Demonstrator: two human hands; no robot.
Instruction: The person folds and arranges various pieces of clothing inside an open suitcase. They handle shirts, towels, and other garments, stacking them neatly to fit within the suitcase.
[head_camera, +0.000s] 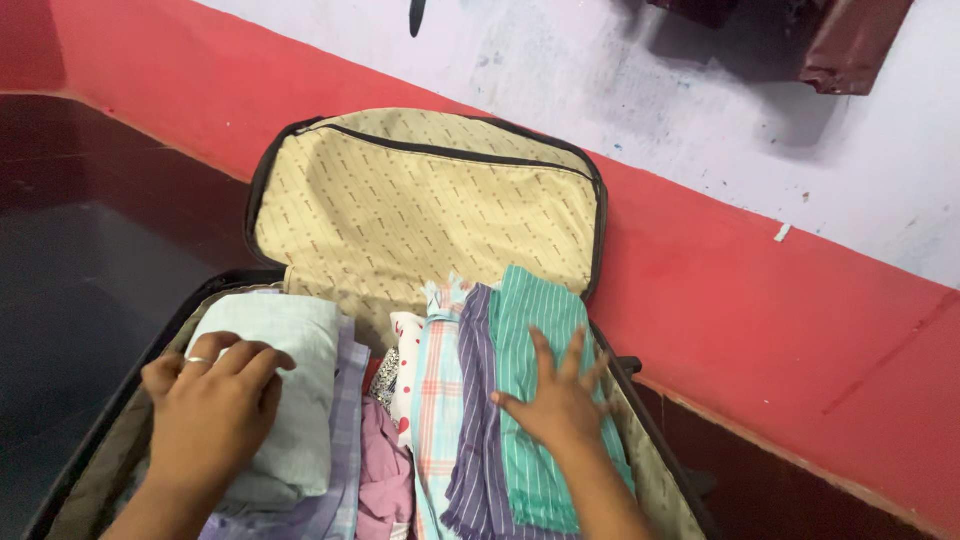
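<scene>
Inside the open suitcase (600, 250), whose lid leans back against the red and white wall (760, 290), folded clothes stand in rows with their long axes running from the lid toward the person. The left hand (215, 405), fingers curled, rests on the pale green folded cloth (290, 390) at the suitcase's left side. The right hand (560, 400), fingers spread wide and flat, presses the green striped shirt (530, 330) by the suitcase's right wall. Neither hand grips anything.
</scene>
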